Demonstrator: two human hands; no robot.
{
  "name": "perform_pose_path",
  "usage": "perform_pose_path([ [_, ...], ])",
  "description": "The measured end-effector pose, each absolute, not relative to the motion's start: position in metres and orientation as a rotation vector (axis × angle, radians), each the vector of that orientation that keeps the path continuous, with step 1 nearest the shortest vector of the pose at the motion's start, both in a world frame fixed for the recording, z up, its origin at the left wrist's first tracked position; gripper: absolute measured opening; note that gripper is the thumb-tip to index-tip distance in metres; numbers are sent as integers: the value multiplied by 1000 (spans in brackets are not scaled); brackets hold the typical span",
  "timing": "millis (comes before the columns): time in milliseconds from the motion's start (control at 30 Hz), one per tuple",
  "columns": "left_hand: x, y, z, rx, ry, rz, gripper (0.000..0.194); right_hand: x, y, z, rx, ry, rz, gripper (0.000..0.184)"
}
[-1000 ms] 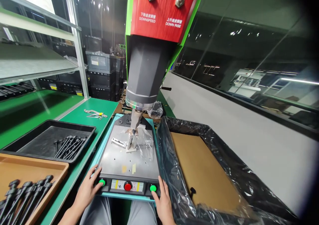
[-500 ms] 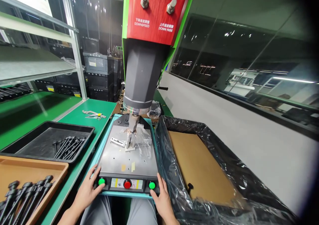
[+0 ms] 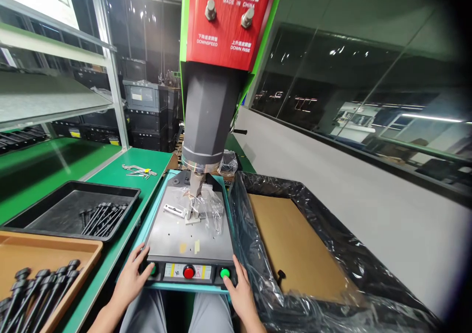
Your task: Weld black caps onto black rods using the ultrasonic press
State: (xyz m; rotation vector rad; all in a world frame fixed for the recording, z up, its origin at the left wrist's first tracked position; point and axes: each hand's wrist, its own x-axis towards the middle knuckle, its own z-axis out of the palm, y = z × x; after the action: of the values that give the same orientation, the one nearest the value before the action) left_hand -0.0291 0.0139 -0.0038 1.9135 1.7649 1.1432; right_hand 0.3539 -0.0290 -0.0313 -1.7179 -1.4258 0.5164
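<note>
My left hand (image 3: pixel 130 275) rests on the left front corner of the press base, fingers spread, with its thumb over the left green button (image 3: pixel 152 270) and partly covering it. At the opposite corner lies my right hand (image 3: pixel 241 289), fingers stretched along the side and thumb at the lower edge of the right green button (image 3: pixel 224 273). Neither hand holds anything. Between them sits a red button (image 3: pixel 189 272) on the panel. Above the metal plate (image 3: pixel 167 247), the press horn (image 3: pixel 195 184) reaches down to a small fixture (image 3: pixel 192 219), partly hidden by clear plastic film (image 3: pixel 213 210).
To the left, a black tray (image 3: pixel 47 220) and an orange tray (image 3: pixel 94 247) hold black bolt-like parts. Pliers (image 3: pixel 134 167) lie on the green table. On the right, a box lined with black plastic (image 3: pixel 254 254) contains cardboard (image 3: pixel 302 244) and one black part (image 3: pixel 281 275).
My left thumb has moved onto the left green button, now covering more of it. My right thumb has shifted up to the right button. The horn looks slightly lower.
</note>
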Motion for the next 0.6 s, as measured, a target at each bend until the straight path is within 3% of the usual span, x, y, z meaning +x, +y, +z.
perform_pose_path([
  [100,-13,25,20,1768,1748,1251,36,339,-21,-7,-1635,-1340,359,44],
  [200,20,41,57,1545,1455,1266,28,307,-6,25,-1440,-1428,470,32],
  [367,79,74,109,893,912,1169,30,246,37,64,-1235,-1678,685,27],
  [600,92,118,121,285,594,1164,17,221,103,69,-1279,-1608,588,32],
])
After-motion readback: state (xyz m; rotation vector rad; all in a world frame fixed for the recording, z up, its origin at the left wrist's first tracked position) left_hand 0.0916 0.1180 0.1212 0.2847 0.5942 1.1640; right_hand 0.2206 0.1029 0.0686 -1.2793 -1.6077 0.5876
